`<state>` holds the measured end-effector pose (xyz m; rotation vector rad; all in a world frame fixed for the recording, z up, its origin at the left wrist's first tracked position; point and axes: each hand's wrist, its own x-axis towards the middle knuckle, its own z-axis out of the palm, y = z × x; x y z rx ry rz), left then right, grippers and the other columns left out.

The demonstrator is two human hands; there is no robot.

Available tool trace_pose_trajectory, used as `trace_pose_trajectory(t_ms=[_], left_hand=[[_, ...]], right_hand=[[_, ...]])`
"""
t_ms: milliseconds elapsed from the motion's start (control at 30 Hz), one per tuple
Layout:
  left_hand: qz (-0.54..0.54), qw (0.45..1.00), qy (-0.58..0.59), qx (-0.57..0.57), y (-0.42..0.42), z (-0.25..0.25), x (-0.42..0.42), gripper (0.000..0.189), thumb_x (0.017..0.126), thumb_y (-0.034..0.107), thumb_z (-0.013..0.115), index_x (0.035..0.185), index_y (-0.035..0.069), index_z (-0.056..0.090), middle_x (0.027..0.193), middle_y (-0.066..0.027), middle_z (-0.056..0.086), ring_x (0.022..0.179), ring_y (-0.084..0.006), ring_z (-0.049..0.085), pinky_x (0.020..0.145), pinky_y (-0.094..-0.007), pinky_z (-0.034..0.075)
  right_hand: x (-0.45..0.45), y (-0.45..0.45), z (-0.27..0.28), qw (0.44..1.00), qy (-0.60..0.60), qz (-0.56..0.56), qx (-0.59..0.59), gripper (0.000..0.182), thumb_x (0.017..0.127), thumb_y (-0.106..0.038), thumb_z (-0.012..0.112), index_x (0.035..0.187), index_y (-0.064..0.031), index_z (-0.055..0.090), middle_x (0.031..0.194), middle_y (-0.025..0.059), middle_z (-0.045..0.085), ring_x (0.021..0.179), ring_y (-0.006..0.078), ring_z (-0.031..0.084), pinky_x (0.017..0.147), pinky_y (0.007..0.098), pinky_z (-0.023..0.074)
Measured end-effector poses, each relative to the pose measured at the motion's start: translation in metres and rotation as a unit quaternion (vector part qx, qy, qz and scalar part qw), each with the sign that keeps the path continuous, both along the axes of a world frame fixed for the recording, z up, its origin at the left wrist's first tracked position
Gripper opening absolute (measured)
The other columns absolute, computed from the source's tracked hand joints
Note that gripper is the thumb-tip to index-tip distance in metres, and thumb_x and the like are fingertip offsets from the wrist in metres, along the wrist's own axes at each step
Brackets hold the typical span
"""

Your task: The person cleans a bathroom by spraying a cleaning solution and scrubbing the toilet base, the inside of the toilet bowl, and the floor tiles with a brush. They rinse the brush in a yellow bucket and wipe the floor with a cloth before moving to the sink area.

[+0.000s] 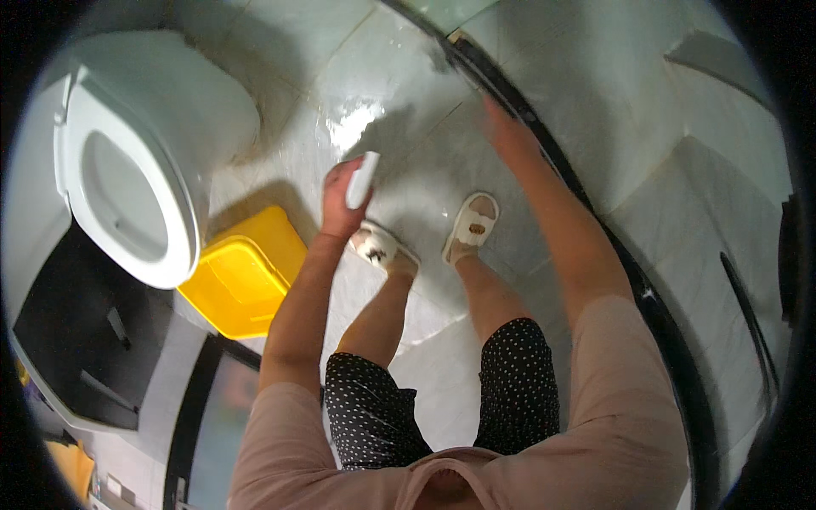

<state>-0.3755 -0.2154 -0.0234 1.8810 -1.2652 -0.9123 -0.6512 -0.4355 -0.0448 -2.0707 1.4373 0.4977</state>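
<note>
My left hand (338,201) is closed around a smooth white oblong object (363,180), perhaps a small bottle or a handle, held above the wet tiled floor (408,153). Stretched forward to the right, my right hand (510,134) is motion-blurred beside the curved black sill (554,150). Its fingers are too smeared to show whether they grip anything, and I cannot tell whether they touch the sill. A small dark blurred patch (440,60) shows by the sill beyond that hand.
On the left stands a white toilet (178,210) with its seat ring down. A yellow plastic bin (280,239) sits between it and my left forearm. My feet wear cream slippers (481,210). Light glares off the floor (357,124). A dark-framed door (220,408) is at lower left.
</note>
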Motion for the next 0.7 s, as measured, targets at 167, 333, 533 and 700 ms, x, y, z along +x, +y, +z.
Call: trace_pose_trajectory(t_ms=[167, 333, 533, 700], left_hand=[[-0.192, 0.979, 0.058, -0.023, -0.099, -0.022, -0.05, 0.053, 0.074, 0.005, 0.076, 0.125, 0.01, 0.06, 0.116, -0.015, 0.066, 0.11, -0.0369, 0.06, 0.095, -0.0461, 0.047], [-0.35, 0.935, 0.055, 0.003, -0.156, -0.048, -0.099, 0.039, 0.076, 0.014, 0.072, 0.114, 0.014, 0.061, 0.099, -0.0143, 0.068, 0.096, -0.0392, 0.064, 0.083, -0.0476, 0.05], [-0.452, 0.892, -0.006, -0.011, -0.189, -0.068, -0.101, 0.045, 0.08, 0.018, 0.072, 0.123, 0.014, 0.058, 0.1, -0.0154, 0.068, 0.092, -0.038, 0.065, 0.08, -0.0442, 0.054], [-0.414, 0.908, -0.052, -0.042, -0.175, -0.052, -0.097, 0.038, 0.084, 0.021, 0.072, 0.118, 0.01, 0.06, 0.099, -0.0168, 0.068, 0.091, -0.0385, 0.065, 0.078, -0.043, 0.053]], right_hand=[[-0.183, 0.069, 0.064, 0.936, 0.303, 0.0, 0.181, 0.068, 0.1, -0.013, 0.047, 0.158, -0.0329, 0.017, 0.093, 0.0202, 0.068, 0.079, 0.0327, 0.066, 0.072, 0.0445, 0.0531], [-0.19, 0.101, 0.005, 0.998, 0.054, -0.025, 0.031, 0.073, 0.094, -0.002, 0.044, 0.157, -0.0315, 0.022, 0.086, 0.0234, 0.064, 0.075, 0.0347, 0.066, 0.07, 0.048, 0.0519], [-0.176, 0.113, -0.027, 0.996, 0.054, -0.077, 0.0, 0.075, 0.09, 0.0, 0.046, 0.155, -0.0326, 0.027, 0.088, 0.0232, 0.065, 0.077, 0.0396, 0.065, 0.07, 0.0497, 0.0525], [-0.311, 0.228, 0.001, 0.967, 0.172, -0.182, 0.054, 0.076, 0.092, 0.0, 0.045, 0.155, -0.0367, 0.024, 0.082, 0.0244, 0.067, 0.07, 0.0405, 0.066, 0.063, 0.0523, 0.052]])
